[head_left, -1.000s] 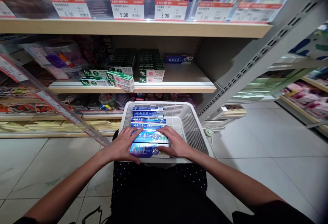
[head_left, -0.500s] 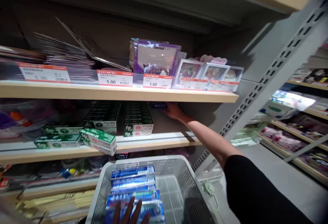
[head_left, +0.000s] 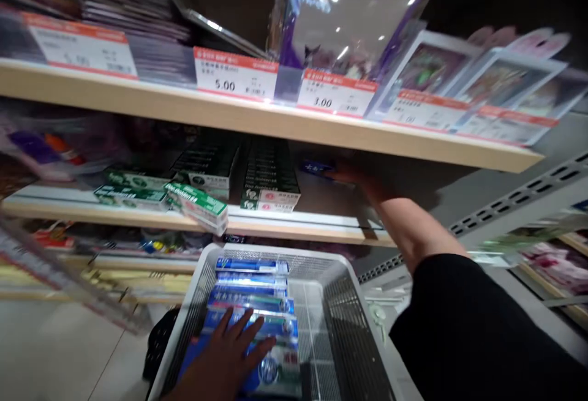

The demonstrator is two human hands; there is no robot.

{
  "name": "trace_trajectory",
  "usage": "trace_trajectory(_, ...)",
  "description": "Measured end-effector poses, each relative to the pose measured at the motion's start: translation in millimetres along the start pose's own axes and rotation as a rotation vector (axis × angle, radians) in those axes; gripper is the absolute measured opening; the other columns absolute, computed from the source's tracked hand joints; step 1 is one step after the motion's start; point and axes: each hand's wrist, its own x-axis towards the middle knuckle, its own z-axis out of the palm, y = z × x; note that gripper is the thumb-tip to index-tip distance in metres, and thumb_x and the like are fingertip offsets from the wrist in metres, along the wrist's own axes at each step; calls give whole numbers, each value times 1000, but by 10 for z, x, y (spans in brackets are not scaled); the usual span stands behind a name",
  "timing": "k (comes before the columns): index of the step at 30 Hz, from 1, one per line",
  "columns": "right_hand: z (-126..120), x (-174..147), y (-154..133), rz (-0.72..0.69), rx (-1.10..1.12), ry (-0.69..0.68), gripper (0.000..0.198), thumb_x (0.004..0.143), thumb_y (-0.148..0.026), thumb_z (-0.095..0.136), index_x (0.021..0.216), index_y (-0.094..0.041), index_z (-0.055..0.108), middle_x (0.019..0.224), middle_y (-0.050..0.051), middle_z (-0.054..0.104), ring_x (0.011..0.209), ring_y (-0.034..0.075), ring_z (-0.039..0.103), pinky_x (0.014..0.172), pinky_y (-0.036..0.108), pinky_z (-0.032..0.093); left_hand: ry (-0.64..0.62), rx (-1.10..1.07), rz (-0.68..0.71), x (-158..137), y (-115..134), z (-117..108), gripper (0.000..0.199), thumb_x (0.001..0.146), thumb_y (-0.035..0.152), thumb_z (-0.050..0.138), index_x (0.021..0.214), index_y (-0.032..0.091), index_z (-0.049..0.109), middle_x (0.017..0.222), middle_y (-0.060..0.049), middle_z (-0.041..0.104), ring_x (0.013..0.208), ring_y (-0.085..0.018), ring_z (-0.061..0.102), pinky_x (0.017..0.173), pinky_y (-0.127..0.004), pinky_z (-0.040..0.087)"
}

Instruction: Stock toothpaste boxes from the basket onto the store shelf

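Observation:
In the head view, my right hand reaches deep into the shelf under the price-tag board. Its fingers are dim, but they appear closed on the end of a blue toothpaste box. That box lies just right of a stack of green Doc.Golden toothpaste boxes. Below, a light grey plastic basket carries a row of blue toothpaste boxes along its left side. My left hand, fingers spread, rests over the nearest of these boxes.
Loose green boxes lie at the shelf's front edge, one jutting over it. The upper shelf edge runs close above my right forearm. A slotted metal upright stands to the right. Packaged goods fill the lower shelves.
The view has moved closer and tilted, so the shelf and basket sit differently. More of my left hand shows over the boxes. My right hand is still at the blue box in the shelf.

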Motion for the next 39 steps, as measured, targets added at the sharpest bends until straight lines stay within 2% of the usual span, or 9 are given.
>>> trace_trajectory(2, 30, -236, 14, 44, -83, -163, 58, 85, -42, 59, 128, -4, 53, 118, 19, 63, 94, 18, 62, 81, 30, 46, 46, -46, -1, -161, 145, -85, 89, 77, 71, 55, 151, 39, 17, 159, -5, 21, 144, -39, 21, 113, -67, 15)
trace_trajectory(7, -230, -1346, -169, 71, -194, -161, 65, 89, -48, 53, 136, -4, 46, 112, 25, 63, 86, 25, 62, 71, 36, 47, 71, -97, -15, -295, 207, -273, 81, 86, 69, 43, 153, 35, 13, 160, -4, 16, 147, -32, 15, 117, -55, 16)
trace_trajectory(9, -392, -1852, -386, -4, -244, -136, 67, 88, -49, 53, 140, -8, 43, 102, 21, 65, 84, 28, 61, 71, 38, 49, 119, -111, -70, -267, 139, -313, 70, 93, 62, 33, 153, 31, 15, 160, -4, 18, 147, -29, 16, 118, -48, 20)
trace_trajectory(13, -487, -2507, -1049, -184, -81, -170, 73, 87, -48, 54, 151, -25, 26, 121, 15, 58, 98, 30, 60, 80, 44, 52, 147, -65, -270, -116, 32, -338, 71, 93, 63, 27, 149, 19, 31, 157, -12, 26, 146, -34, 17, 117, -54, 16)
trace_trajectory(18, 197, -2407, -1850, -390, 244, -248, 70, 89, -47, 55, 151, -29, 28, 128, 13, 52, 107, 29, 57, 89, 44, 51, 73, -12, -349, -199, 119, -347, 75, 91, 66, 27, 141, 13, 45, 152, -17, 35, 144, -36, 24, 115, -55, 19)
trace_trajectory(23, 917, -2156, -2172, -527, 370, -322, 48, 91, -45, 55, 134, -24, 53, 134, 13, 50, 119, 28, 52, 101, 45, 44, 211, 43, -359, -750, 172, -456, 57, 93, 59, 34, 128, 20, 59, 133, -13, 59, 129, -32, 48, 109, -48, 35)
trace_trajectory(27, 824, -2216, -2097, -432, 417, -191, 44, 95, -42, 49, 134, -22, 51, 123, 12, 57, 111, 26, 56, 95, 42, 48, 327, 8, -338, -1012, 87, -545, 44, 96, 48, 36, 126, 27, 59, 126, -6, 64, 123, -27, 53, 105, -44, 41)
trace_trajectory(33, 398, -2266, -1916, -292, 211, -17, 50, 96, -37, 47, 144, -26, 40, 112, 12, 57, 97, 28, 57, 83, 44, 51, 411, 28, -241, -816, -21, -590, 39, 97, 36, 35, 119, 24, 65, 124, -6, 65, 122, -25, 54, 109, -43, 37)
trace_trajectory(39, 695, -2249, -2241, -344, 281, -14, 53, 97, -35, 46, 148, -30, 32, 112, 9, 55, 99, 24, 55, 83, 37, 50, 501, 97, -354, -651, -31, -721, 41, 97, 35, 33, 120, 22, 63, 121, -8, 66, 118, -26, 57, 102, -42, 43)
